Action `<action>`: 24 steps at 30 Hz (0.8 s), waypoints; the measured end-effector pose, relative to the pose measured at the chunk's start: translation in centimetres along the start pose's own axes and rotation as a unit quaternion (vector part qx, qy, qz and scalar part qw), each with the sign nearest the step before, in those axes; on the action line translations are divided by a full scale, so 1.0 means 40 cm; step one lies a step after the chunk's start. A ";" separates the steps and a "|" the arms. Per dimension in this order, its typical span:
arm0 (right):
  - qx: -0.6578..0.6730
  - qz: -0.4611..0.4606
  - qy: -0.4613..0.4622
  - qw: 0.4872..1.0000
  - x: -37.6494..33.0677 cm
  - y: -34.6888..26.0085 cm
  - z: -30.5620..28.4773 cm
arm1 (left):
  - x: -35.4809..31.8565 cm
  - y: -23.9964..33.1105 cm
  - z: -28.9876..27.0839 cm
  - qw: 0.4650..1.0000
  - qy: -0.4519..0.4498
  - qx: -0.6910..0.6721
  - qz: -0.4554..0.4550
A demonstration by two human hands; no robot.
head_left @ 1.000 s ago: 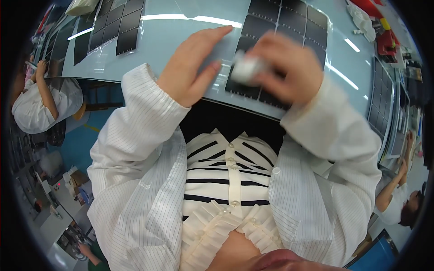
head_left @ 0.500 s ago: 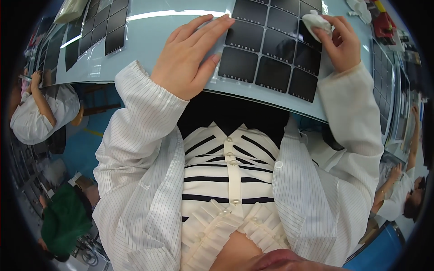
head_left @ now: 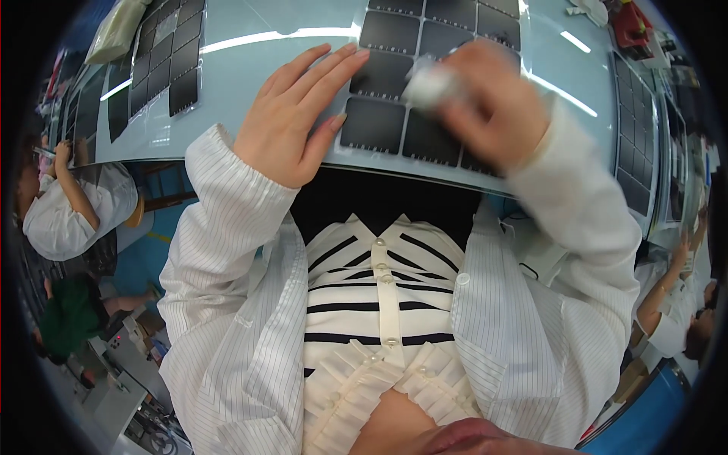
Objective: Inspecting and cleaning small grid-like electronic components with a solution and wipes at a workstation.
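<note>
A sheet of dark square panels (head_left: 372,124) in clear edging lies on the glass-topped table in front of me. My left hand (head_left: 292,114) rests flat at the sheet's left edge, fingers stretched out and apart, fingertips by the left column. Over the middle of the sheet, my right hand (head_left: 489,98) is closed round a wad of white cloth (head_left: 432,87). The cloth is blurred by motion and looks pressed to the panels, though I cannot tell for sure. My right hand hides several of the panels on that side.
More panel sheets (head_left: 168,61) lie at the left beside a pale packet (head_left: 116,32); another sheet (head_left: 635,129) lies at the right. A red object (head_left: 631,30) and a crumpled white piece (head_left: 590,10) sit at the far right. Co-workers (head_left: 80,208) sit at both sides.
My right hand has swept the white cloth leftward from the sheet's right edge to its middle. My left hand stays at the left edge; the whole view has shifted slightly.
</note>
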State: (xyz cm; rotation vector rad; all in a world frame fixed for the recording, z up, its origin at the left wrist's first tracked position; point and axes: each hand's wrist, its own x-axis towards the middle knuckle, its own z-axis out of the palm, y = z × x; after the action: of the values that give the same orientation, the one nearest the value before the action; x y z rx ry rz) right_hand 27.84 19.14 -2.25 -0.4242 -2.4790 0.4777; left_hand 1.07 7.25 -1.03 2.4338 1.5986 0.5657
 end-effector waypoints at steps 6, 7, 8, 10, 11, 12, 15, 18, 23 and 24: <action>-0.070 0.133 0.048 0.988 0.029 0.125 -0.042 | -0.028 -0.006 -0.038 0.999 -0.043 0.012 -0.020; -0.117 0.164 0.044 0.978 0.033 0.138 -0.061 | -0.030 -0.007 -0.039 0.999 -0.044 0.008 -0.019; -0.165 0.211 0.047 0.962 0.047 0.151 -0.079 | -0.031 -0.009 -0.037 0.999 -0.044 0.004 -0.017; -0.099 0.144 0.041 0.984 0.047 0.074 -0.031 | -0.028 -0.013 -0.036 0.999 -0.043 0.000 -0.017; -0.043 0.075 -0.012 0.996 0.046 0.011 -0.009 | -0.027 -0.012 -0.035 0.999 -0.044 -0.002 -0.018; 0.015 0.009 -0.077 0.997 0.045 -0.030 0.007 | -0.026 -0.012 -0.036 0.999 -0.046 -0.002 -0.019; 0.031 0.051 -0.087 0.994 0.073 0.002 -0.001 | -0.023 -0.010 -0.039 0.998 -0.051 0.002 -0.028; -0.118 0.175 0.074 0.975 0.111 0.175 -0.044 | -0.021 -0.009 -0.043 0.997 -0.064 0.009 -0.034; 0.022 0.017 -0.135 0.990 0.140 -0.008 0.000 | -0.021 -0.014 -0.051 0.995 -0.084 -0.012 -0.051; 0.044 0.006 -0.237 0.971 0.151 -0.023 -0.004 | -0.020 -0.016 -0.052 0.994 -0.089 -0.010 -0.054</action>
State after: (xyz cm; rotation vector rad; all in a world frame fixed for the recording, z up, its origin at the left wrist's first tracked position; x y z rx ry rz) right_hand 23.00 20.75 1.13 -0.3167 -2.8957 0.7672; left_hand -0.60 6.67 0.48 2.2934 1.6303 0.3342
